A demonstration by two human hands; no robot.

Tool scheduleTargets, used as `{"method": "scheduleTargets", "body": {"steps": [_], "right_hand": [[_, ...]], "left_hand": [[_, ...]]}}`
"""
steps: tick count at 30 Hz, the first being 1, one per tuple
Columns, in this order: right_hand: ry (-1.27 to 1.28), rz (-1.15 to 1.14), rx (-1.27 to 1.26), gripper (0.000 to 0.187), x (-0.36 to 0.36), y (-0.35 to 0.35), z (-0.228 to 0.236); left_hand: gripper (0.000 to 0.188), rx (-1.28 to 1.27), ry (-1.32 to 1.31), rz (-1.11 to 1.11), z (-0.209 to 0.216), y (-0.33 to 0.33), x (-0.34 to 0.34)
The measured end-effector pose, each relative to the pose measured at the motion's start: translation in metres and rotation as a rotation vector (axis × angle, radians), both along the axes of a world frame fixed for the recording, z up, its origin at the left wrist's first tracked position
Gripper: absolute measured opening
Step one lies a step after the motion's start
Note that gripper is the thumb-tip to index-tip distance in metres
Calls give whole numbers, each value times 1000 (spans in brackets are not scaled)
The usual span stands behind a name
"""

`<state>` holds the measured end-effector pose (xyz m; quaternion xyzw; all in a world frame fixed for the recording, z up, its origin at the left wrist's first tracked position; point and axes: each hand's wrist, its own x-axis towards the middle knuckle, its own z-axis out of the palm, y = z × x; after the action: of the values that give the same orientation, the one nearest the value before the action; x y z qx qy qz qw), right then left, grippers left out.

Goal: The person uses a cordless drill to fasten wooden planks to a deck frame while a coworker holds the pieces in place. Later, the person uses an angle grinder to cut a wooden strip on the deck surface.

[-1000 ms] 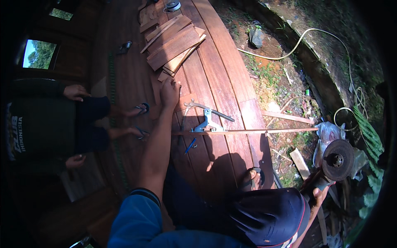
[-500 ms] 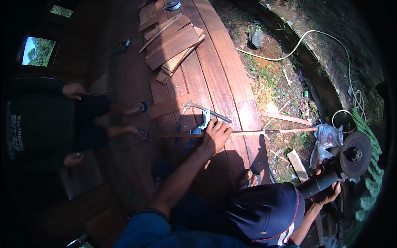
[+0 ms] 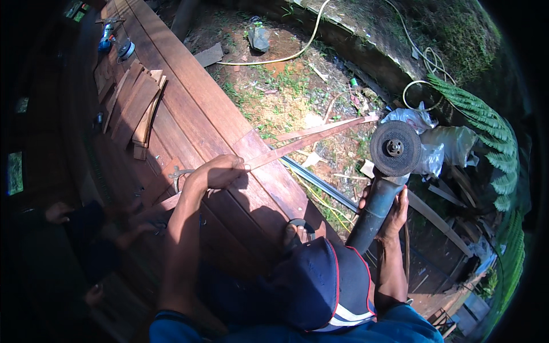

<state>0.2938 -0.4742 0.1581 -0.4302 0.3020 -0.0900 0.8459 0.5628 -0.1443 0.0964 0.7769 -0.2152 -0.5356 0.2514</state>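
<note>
Gripping the thin wooden strip (image 3: 311,137) in my left hand (image 3: 220,171), I see it run rightward above the grinder (image 3: 389,171) clamped in my right hand (image 3: 392,211).

Sunlit plank deck (image 3: 189,86), grassy ground (image 3: 286,97)

Reddish-brown wooden deck boards (image 3: 229,126), smooth and faintly glossy in sun, are running across the upper left. A thin, matt wooden strip (image 3: 309,138) is crossing the centre. At right, an angle grinder (image 3: 384,183) is showing a rough grey abrasive disc and dull dark body. Crinkled glossy plastic bags (image 3: 446,143) are lying behind.
</note>
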Motion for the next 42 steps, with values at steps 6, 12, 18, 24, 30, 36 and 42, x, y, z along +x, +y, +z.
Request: {"method": "scheduleTargets", "body": {"steps": [6,12,18,24,30,36,42], "right_hand": [[166,38,149,93,-7,-14,-25],[217,389,-165,73,7,-31,-34],[366,764,-428,61,44,-40,-71],[194,487,-113,70,40,-10,-99],[159,344,30,73,21,4,-110],[349,572,-100,82,37,-13,-124],[346,800,-92,56,50,-27,-130]], "left_hand": [[35,-255,-283,-210,-13,-6,0],[28,50,-307,-70,-8,-24,-16],[30,-49,-48,-177,-26,-35,-7],[30,8,-502,-245,-32,-26,-23],[37,-13,-291,-94,-45,-14,-16],[45,178,333,27,-64,-34,-5],[55,261,348,-73,-58,-48,2]]}}
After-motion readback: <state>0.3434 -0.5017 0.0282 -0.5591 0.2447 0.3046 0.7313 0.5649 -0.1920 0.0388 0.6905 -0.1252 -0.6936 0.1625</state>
